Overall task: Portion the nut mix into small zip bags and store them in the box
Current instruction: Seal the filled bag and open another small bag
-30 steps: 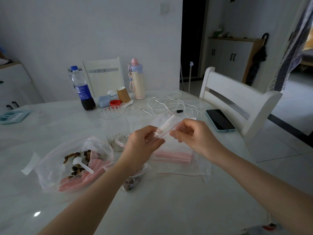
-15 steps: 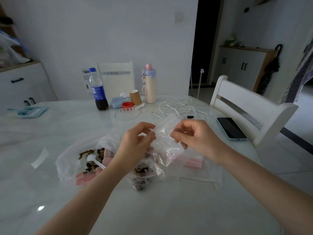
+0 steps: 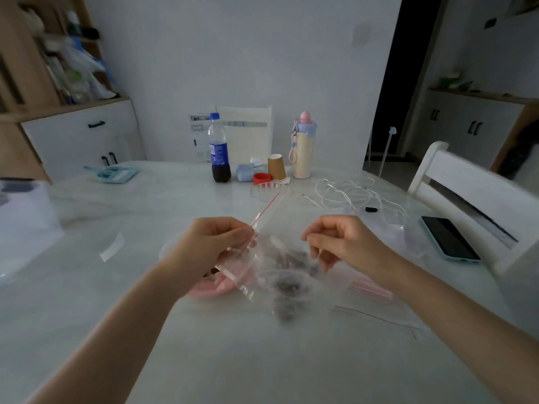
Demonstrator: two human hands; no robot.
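fingers [image 3: 246, 233] of my left hand [image 3: 210, 243] pinch the zip bag [image 3: 277, 243] by its red-lined rim above the table [image 3: 262, 360]; right hand [image 3: 341, 240] curls at the other edge, grip unclear. limp, slippery film, near weightless: i'd hold the stiffer zip strip.

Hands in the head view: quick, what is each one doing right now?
Left hand: pinches the edge of the clear zip bag, by its red strip.
Right hand: fingers curled at the bag's other edge, apparently pinching it; blurred.

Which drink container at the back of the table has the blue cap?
The cola bottle, leftmost and holding dark liquid. The cream flask has a pink top, and the brown paper cup between them is open.
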